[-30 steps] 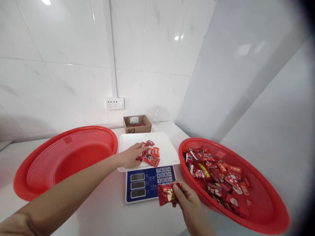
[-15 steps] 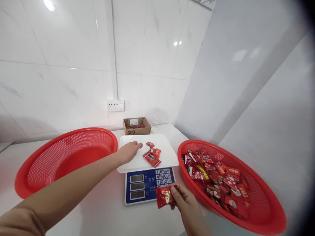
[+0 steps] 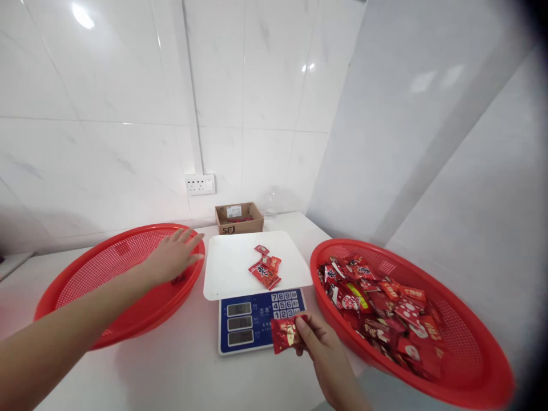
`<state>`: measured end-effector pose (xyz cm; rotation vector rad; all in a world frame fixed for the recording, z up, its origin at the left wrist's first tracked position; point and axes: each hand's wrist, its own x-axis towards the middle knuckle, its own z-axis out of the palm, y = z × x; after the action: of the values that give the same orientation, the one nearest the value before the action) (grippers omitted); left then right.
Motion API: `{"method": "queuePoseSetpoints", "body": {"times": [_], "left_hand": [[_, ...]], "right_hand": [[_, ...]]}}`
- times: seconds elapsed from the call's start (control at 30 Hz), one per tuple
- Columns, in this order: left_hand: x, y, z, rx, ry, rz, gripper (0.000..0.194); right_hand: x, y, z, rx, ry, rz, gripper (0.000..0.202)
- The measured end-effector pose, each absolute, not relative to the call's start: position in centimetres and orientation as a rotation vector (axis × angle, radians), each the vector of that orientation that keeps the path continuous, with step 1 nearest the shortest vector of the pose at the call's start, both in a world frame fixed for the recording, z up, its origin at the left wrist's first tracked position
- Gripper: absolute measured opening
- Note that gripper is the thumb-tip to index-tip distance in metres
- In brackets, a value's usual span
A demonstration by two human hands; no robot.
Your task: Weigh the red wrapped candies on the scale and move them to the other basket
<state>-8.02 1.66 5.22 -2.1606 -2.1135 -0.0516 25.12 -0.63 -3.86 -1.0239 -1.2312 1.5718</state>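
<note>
My right hand (image 3: 327,354) pinches a small red snack packet (image 3: 283,335) with gold print, held above the front edge of the blue scale panel (image 3: 252,311). Over the right side of the left red basket (image 3: 85,268) is my left hand (image 3: 173,254), its fingers spread and nothing in them. Below that hand a dark red packet (image 3: 177,279) shows inside the basket, partly hidden by the wrist. On the white weighing pan (image 3: 231,265) lie several red packets (image 3: 264,275), the largest with a big dark character. The scale's display digits are too faint to read.
At the right stands another red basket (image 3: 475,342) heaped with assorted red snack packets (image 3: 385,314). Behind the pan sits an open cardboard box (image 3: 240,227) with red things inside, beside a clear container (image 3: 271,205). A tiled wall with a socket (image 3: 200,184) closes off the back.
My left hand has moved left from the pan to above the left basket, its fingers now spread. A dark packet now shows in that basket. My right hand keeps its packet.
</note>
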Motion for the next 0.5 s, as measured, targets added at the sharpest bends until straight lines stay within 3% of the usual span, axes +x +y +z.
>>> {"method": "queuePoseSetpoints", "body": {"times": [0.3,0.5], "left_hand": [[3.3,7.9,2.1,-2.818,-1.65,-0.005,0.095],[5.2,10.7,0.3,-2.84,-1.58,-0.043,0.072]], "right_hand": [[25.9,-1.6,-3.4,-1.102,-1.193,1.529,0.041],[26.7,-2.1,-3.8,-1.144,-1.098,1.437,0.041]]}}
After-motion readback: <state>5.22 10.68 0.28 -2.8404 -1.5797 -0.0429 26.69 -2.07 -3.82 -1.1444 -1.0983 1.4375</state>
